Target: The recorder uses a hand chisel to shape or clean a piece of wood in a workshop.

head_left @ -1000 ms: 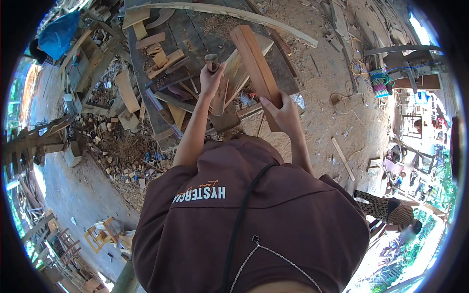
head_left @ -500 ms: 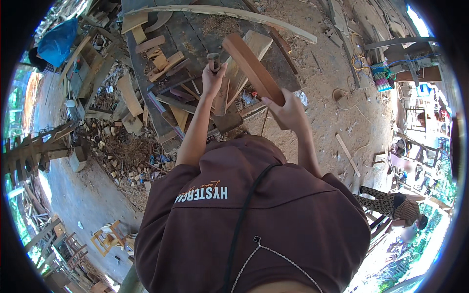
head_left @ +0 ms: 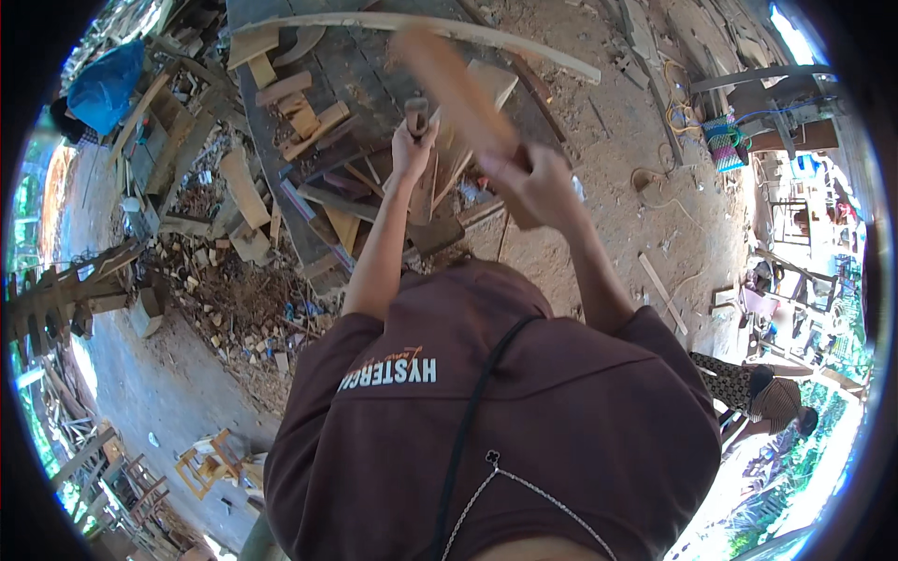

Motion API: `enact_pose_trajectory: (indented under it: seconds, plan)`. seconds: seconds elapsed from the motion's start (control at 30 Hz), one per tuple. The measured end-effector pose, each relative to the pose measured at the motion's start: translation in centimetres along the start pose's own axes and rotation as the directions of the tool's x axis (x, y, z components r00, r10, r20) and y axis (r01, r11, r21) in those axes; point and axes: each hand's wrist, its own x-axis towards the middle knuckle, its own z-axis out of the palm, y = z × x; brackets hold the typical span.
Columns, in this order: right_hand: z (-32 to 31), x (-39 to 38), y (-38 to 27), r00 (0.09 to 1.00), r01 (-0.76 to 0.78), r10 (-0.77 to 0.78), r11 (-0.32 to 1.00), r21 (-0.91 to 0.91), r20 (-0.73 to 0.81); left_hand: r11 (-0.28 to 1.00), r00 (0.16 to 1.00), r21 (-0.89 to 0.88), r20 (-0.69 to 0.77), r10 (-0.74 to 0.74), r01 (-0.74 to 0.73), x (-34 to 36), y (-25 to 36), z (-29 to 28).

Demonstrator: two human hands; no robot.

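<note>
My left hand (head_left: pixel 412 152) is closed around what looks like a chisel (head_left: pixel 417 114), with its dark, round handle end pointing up toward me. Its lower end is hidden. In my right hand (head_left: pixel 541 182) is a reddish-brown wooden block (head_left: pixel 458 89), thick and long, held near its lower end and smeared by motion. The block's far end is raised up and to the right of the chisel. Beneath both hands, a pale wooden board (head_left: pixel 482 117) lies slanted on the dark work table (head_left: pixel 360 70), partly covered by the block.
Wood offcuts (head_left: pixel 318 126) lie to the left on the table, and a long curved strip (head_left: pixel 449 25) crosses its far side. Wood scraps (head_left: pixel 248 290) cover the ground at left. A wooden stick (head_left: pixel 662 292) lies on the right-hand floor. Another person (head_left: pixel 776 400) is at far right.
My right hand and the wooden block have moved up and to the left, nearer the chisel. My left hand has barely shifted.
</note>
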Motion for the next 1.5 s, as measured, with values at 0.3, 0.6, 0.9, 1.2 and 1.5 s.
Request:
enact_pose_trajectory:
  seconds: [0.3,0.6,0.9,1.2,1.5]
  plan:
    - [0.7,0.6,0.3,0.980,0.027,-0.021,0.999,-0.029,0.197,0.993,0.996,-0.076,-0.013,0.093,-0.093,0.2,-1.3,0.0]
    - [0.5,1.4,0.5,0.978,-0.132,0.135,0.991,-0.030,0.160,0.999,0.998,0.001,0.046,0.041,-0.041,0.6,0.0,0.0]
    - [1.6,0.2,1.8,0.995,-0.094,0.095,0.995,-0.038,0.023,0.996,0.994,0.071,0.098,0.049,-0.056,0.2,-0.6,0.0]
    - [1.2,-1.2,0.7,0.987,-0.126,0.134,0.988,-0.092,0.086,0.997,0.994,0.046,0.094,0.063,-0.067,-0.1,-2.0,0.2]
    - [1.4,-5.5,2.6,0.989,0.039,0.037,0.864,0.501,-0.141,0.992,0.991,-0.064,0.082,-0.102,0.107,-1.0,-0.8,-1.2]
